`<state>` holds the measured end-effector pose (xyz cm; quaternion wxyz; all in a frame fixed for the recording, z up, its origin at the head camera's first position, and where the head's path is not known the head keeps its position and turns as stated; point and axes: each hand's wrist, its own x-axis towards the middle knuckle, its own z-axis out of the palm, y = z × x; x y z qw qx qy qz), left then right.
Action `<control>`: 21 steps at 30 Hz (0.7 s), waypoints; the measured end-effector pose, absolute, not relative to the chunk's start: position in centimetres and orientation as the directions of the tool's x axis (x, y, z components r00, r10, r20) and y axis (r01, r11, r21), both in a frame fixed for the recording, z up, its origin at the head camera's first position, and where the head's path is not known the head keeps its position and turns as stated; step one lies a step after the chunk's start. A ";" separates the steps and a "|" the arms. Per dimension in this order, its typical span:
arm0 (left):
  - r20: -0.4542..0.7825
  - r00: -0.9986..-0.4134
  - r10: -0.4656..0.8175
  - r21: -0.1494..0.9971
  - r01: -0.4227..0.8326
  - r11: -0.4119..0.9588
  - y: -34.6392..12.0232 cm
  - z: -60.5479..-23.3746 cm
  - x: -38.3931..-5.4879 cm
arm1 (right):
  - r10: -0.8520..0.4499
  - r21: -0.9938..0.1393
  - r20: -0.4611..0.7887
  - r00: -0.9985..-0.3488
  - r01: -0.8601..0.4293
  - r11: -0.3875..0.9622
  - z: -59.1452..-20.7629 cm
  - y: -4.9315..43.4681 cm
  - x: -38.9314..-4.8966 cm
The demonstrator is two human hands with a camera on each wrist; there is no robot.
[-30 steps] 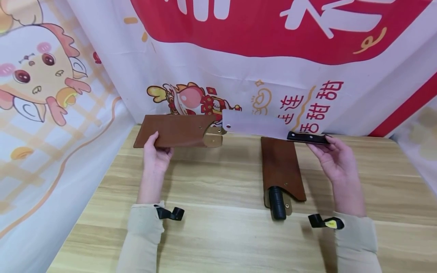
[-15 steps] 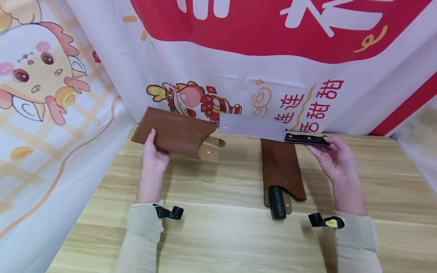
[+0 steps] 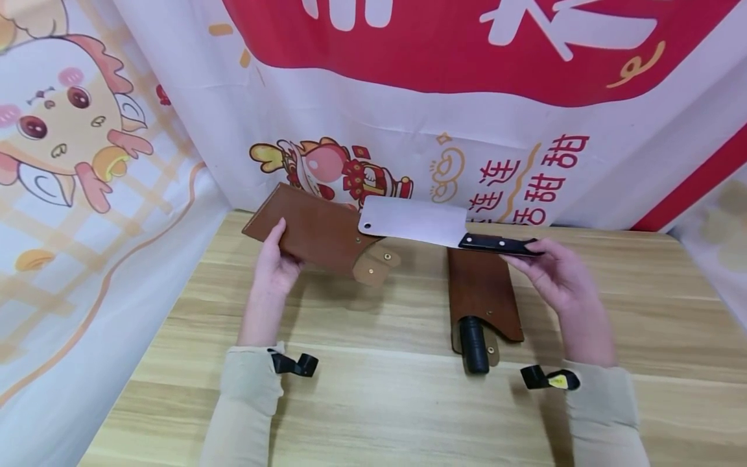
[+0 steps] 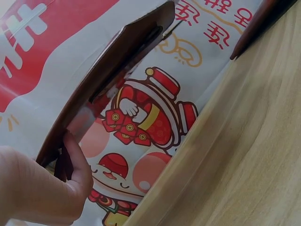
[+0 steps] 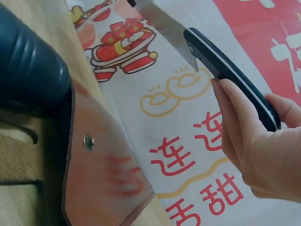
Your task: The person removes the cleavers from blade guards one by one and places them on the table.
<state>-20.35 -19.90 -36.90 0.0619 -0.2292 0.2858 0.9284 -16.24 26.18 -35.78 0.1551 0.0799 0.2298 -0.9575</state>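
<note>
My left hand (image 3: 277,259) grips a brown leather knife sheath (image 3: 318,224) near its closed end, thumb on the face toward me. Its open end, with tan snap tabs (image 3: 376,264), points right and tilts down. In my right hand (image 3: 563,275) is a cleaver (image 3: 414,220), pinched by its black riveted handle (image 5: 230,75). The blade lies flat-on and points left, its tip overlapping the sheath's mouth in the head view. On the table below, a second brown sheath (image 3: 484,285) lies with a black ridged handle (image 3: 474,344) sticking out of it toward me.
The wooden table (image 3: 373,402) ends at a printed cloth backdrop (image 3: 327,104) close behind the sheath and cleaver. Another printed cloth (image 3: 146,292) hangs along the left side. Black straps with small mounts (image 3: 294,364) sit on both wrists.
The sheath's open end has tipped downward and the sheath has shifted right. The cleaver has moved left, so its blade tip now overlaps the sheath. The second sheath stays put.
</note>
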 end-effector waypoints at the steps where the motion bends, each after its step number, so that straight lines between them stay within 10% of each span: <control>1: -0.463 -0.886 -0.016 0.500 -0.246 -0.830 -19.9 -36.9 -20.3 | -0.267 -0.468 -0.213 -0.940 0.338 -0.817 -35.8 26.0 -16.2; 12: -0.458 -0.889 -0.007 0.473 -0.237 -0.848 -19.9 -37.0 -20.4 | -0.406 -0.948 -0.212 -0.889 0.288 -0.137 -36.2 23.1 -16.4; 21: -0.429 -0.903 -0.021 0.553 -0.244 -0.796 -20.3 -36.4 -20.2 | -0.415 -0.936 -0.211 -0.885 0.305 -0.175 -36.5 21.5 -16.4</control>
